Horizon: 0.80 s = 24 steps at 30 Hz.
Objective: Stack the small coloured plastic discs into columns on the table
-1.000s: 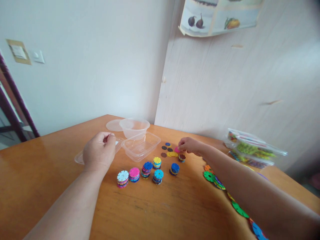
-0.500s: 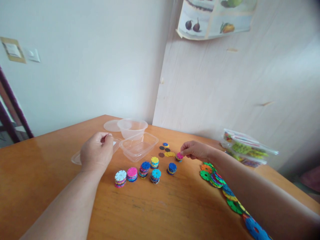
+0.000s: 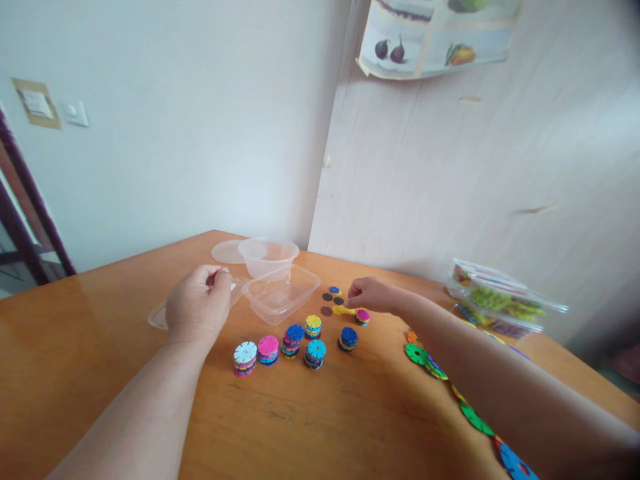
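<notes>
My right hand (image 3: 373, 295) reaches over the table with its fingers pinched at the edge of a yellow notched plastic disc (image 3: 343, 310), which looks tilted. Just below this hand is a short stack topped by a pink disc (image 3: 363, 315). Around the yellow disc lie two black discs, a brown disc (image 3: 327, 311) and a blue disc (image 3: 335, 290). My left hand (image 3: 199, 301) is closed above a clear lid (image 3: 159, 316), thumb against the curled fingers; whatever is inside is hidden. Between the hands stand several disc stacks, including a white-topped stack (image 3: 245, 357) and a blue-topped stack (image 3: 347, 338).
A clear rectangular tub (image 3: 281, 297) and a round tub (image 3: 269, 257) with its lid (image 3: 227, 252) stand behind the stacks. Along the right runs a row of overlapping coloured discs (image 3: 475, 418), partly under my right forearm. Clear boxes with green contents (image 3: 505, 300) sit at the far right.
My right hand has left the pink-topped stack and moved left to the yellow disc, which has shifted from lying flat. My left hand stays closed in its place. The view has turned slightly.
</notes>
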{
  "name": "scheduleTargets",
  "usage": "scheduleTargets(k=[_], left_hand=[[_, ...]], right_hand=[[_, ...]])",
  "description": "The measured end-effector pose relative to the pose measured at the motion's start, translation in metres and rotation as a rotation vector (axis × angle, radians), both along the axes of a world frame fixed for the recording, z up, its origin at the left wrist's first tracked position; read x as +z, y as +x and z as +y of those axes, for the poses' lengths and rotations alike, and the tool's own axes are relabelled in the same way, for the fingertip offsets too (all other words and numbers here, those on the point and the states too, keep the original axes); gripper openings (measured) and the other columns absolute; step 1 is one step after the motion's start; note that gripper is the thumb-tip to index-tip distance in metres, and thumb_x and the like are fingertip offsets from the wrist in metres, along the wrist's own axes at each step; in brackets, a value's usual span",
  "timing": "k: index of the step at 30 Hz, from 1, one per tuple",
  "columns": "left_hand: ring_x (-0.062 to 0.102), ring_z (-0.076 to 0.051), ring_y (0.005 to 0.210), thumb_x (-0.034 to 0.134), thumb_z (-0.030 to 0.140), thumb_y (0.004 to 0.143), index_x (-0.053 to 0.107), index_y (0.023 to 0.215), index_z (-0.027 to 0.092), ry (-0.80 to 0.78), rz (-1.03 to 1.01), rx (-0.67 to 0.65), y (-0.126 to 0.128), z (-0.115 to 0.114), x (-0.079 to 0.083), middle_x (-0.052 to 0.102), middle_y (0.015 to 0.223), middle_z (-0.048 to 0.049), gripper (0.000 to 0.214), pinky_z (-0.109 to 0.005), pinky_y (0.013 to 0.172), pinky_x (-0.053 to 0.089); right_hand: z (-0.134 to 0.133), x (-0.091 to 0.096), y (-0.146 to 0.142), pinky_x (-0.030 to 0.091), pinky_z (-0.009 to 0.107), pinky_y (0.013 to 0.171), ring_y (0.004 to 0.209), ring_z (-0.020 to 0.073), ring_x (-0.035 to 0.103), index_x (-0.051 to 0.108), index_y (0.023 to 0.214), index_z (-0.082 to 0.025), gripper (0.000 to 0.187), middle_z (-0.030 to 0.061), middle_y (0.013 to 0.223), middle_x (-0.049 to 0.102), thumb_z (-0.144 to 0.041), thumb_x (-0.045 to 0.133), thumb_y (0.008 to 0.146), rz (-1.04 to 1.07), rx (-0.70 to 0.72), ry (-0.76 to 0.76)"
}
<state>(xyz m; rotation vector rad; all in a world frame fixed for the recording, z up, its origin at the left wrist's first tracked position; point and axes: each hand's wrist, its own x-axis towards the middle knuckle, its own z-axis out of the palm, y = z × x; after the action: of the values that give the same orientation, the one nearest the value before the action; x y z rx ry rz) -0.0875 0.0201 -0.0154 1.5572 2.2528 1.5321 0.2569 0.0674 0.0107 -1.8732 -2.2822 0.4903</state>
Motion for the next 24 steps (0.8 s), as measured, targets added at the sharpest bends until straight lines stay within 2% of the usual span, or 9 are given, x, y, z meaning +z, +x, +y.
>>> scheduleTargets(k=[6, 12, 15, 18, 24], left_hand=[[0.061, -0.021, 0.073, 0.048, 0.046, 0.086, 0.068, 0.086, 0.024, -0.004, -0.001, 0.008, 0.000, 0.000, 0.000, 0.071, 0.081, -0.0028, 0.030, -0.030, 0.062, 0.038], [0.062, -0.021, 0.073, 0.047, 0.046, 0.086, 0.067, 0.085, 0.024, 0.000, 0.010, 0.002, -0.003, 0.002, -0.002, 0.071, 0.081, -0.0030, 0.030, -0.030, 0.062, 0.039], [0.062, -0.021, 0.074, 0.048, 0.046, 0.086, 0.067, 0.085, 0.024, -0.002, 0.005, 0.006, -0.002, 0.002, -0.001, 0.071, 0.082, -0.0030, 0.030, -0.030, 0.063, 0.039], [0.063, -0.023, 0.078, 0.047, 0.046, 0.086, 0.068, 0.087, 0.024, 0.001, -0.005, 0.009, -0.001, 0.001, -0.001, 0.071, 0.083, -0.0031, 0.030, -0.030, 0.064, 0.040], [0.064, -0.023, 0.079, 0.047, 0.047, 0.085, 0.068, 0.087, 0.024, 0.012, -0.012, -0.005, -0.002, 0.002, -0.002, 0.071, 0.083, -0.0035, 0.031, -0.031, 0.064, 0.040]], right_hand=[[0.007, 0.001, -0.015, 0.038, 0.026, 0.058, 0.080, 0.0219, 0.063, 0.074, 0.080, -0.020, 0.021, 0.0052, 0.084, 0.072, -0.034, 0.077, 0.064, -0.236, 0.107, -0.005], [0.012, -0.002, -0.016, 0.036, 0.028, 0.059, 0.073, 0.0209, 0.060, 0.072, 0.068, -0.019, 0.010, 0.0042, 0.070, 0.067, -0.029, 0.074, 0.065, -0.217, 0.120, 0.037], [0.010, 0.002, -0.011, 0.037, 0.027, 0.059, 0.067, 0.0175, 0.057, 0.070, 0.065, -0.018, 0.014, 0.0023, 0.064, 0.064, -0.029, 0.067, 0.073, -0.153, 0.094, 0.037], [0.001, 0.011, 0.000, 0.038, 0.025, 0.056, 0.064, 0.0148, 0.055, 0.071, 0.070, -0.017, 0.019, 0.0016, 0.067, 0.066, -0.031, 0.061, 0.079, -0.060, 0.045, 0.031], [-0.026, 0.023, 0.024, 0.035, 0.023, 0.053, 0.063, 0.0122, 0.051, 0.068, 0.072, -0.017, 0.017, 0.0001, 0.065, 0.061, -0.034, 0.067, 0.073, 0.323, -0.097, -0.099]])
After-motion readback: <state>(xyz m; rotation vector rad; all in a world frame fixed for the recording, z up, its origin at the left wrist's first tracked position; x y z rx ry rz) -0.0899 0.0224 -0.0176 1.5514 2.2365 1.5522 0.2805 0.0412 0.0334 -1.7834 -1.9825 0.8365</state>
